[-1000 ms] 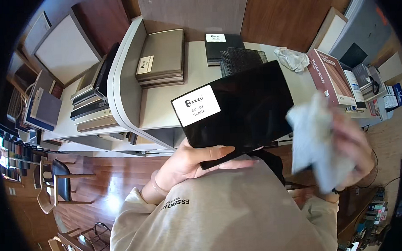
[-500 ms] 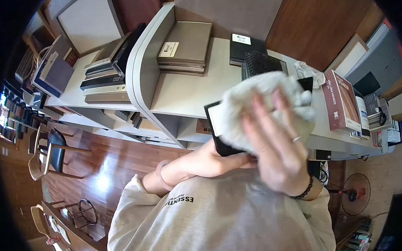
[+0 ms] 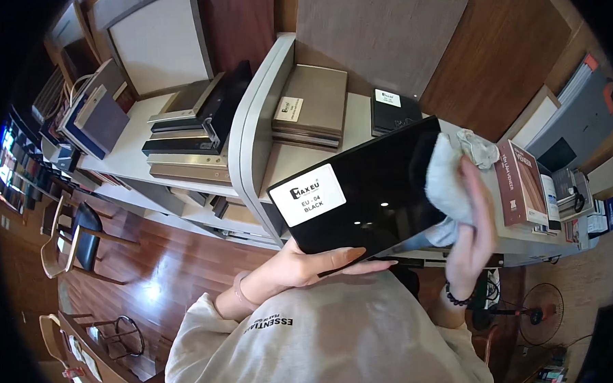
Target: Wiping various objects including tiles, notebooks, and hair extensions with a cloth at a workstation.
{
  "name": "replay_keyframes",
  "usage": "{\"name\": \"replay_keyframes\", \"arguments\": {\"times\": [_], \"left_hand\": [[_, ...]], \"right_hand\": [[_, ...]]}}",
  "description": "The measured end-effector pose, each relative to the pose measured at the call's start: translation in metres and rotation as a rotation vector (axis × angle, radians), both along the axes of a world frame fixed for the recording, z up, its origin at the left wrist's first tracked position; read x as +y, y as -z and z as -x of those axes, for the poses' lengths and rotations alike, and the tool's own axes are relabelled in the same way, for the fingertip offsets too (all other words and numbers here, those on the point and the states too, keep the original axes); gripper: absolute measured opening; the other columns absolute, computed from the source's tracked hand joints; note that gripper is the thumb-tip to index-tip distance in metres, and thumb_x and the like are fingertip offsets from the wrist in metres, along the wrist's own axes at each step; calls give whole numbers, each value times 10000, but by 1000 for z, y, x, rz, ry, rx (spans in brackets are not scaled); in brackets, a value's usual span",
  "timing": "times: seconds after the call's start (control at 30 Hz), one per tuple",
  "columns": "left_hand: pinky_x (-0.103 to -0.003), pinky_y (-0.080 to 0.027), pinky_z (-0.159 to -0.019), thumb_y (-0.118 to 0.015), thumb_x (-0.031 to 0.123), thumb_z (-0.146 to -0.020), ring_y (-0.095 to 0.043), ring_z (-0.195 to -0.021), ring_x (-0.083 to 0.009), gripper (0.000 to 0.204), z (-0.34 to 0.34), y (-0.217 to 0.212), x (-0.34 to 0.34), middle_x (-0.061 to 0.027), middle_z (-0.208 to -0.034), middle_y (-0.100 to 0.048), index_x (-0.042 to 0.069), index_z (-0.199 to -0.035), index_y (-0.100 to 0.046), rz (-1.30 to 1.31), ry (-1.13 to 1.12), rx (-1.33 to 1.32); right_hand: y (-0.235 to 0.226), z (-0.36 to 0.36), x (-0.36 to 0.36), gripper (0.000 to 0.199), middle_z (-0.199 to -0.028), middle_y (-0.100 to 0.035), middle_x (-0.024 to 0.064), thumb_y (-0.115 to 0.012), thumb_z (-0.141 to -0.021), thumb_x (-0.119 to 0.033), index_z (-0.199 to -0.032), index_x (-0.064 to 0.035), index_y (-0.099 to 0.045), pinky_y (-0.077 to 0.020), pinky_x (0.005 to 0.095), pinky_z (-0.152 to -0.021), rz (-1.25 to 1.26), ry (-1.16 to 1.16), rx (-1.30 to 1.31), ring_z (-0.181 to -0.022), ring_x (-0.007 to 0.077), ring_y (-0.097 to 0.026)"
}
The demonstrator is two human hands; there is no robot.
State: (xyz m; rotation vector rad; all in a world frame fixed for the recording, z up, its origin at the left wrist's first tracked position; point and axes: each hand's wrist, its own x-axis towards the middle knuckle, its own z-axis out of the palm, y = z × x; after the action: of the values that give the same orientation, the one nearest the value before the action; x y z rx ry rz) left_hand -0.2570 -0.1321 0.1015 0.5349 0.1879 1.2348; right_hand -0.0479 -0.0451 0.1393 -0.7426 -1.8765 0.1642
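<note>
A glossy black sample panel (image 3: 382, 195) with a white label at its left end is tilted in front of me. My left hand (image 3: 316, 265) grips its lower edge, the thumb on the face and the fingers beneath. At the panel's right end, my right hand (image 3: 474, 232) holds a folded white cloth (image 3: 448, 182) against the edge. The fingers of that hand are bent around the cloth, and part of it hangs below.
A pale shelf unit with a curved divider (image 3: 262, 118) stands ahead. It bears stacked brown panels (image 3: 311, 106), a small black stack (image 3: 393, 111), a crumpled cloth (image 3: 478, 148) and a reddish box (image 3: 523, 185). Lower right is a fan (image 3: 539, 313); chairs (image 3: 83, 235) stand left.
My right hand and the cloth have moved right, from the panel's middle to its right end, uncovering the black face and label. The panel now shows more fully.
</note>
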Motion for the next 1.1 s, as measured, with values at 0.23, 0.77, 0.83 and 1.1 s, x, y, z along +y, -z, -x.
{"name": "replay_keyframes", "arguments": {"times": [0.23, 0.77, 0.83, 1.1], "left_hand": [[-500, -437, -1027, -489, -93, -893, -515, -1174, -248, 414, 29, 27, 19, -121, -1283, -506, 31, -1288, -459, 215, -167, 121], [-327, -414, -979, -490, 206, -963, -528, -1125, -192, 394, 0, 62, 97, -90, -1230, -558, 41, -1320, -475, 350, -539, -17], [-288, -366, -1014, -532, 201, -958, -466, -1209, -150, 434, 0, 54, 97, -75, -1343, -496, 28, -1350, -463, 414, -623, 52], [-283, -324, -1043, -533, 239, -963, -407, -1262, -148, 477, 0, 53, 108, -61, -1365, -475, 34, -1380, -425, 394, -757, 45]], "right_hand": [[39, 25, -25, 303, -1042, -655, 187, -430, -768, -30, -917, 53, -681, -467, 389, -902, 24, -457, -222, -1061, 322, -593], [74, 78, 8, 360, -998, -601, 81, -444, -951, -304, -1037, 27, -556, -422, 241, -837, 1294, -706, 606, -930, 115, -558], [75, 87, 13, 338, -941, -615, 55, -537, -940, -309, -1013, 19, -575, -436, 214, -776, 1182, -608, 379, -878, 80, -563], [70, 101, 36, 226, -827, -642, 24, -676, -877, -198, -953, 10, -629, -449, 176, -649, 1171, -589, 411, -757, 38, -571]]}}
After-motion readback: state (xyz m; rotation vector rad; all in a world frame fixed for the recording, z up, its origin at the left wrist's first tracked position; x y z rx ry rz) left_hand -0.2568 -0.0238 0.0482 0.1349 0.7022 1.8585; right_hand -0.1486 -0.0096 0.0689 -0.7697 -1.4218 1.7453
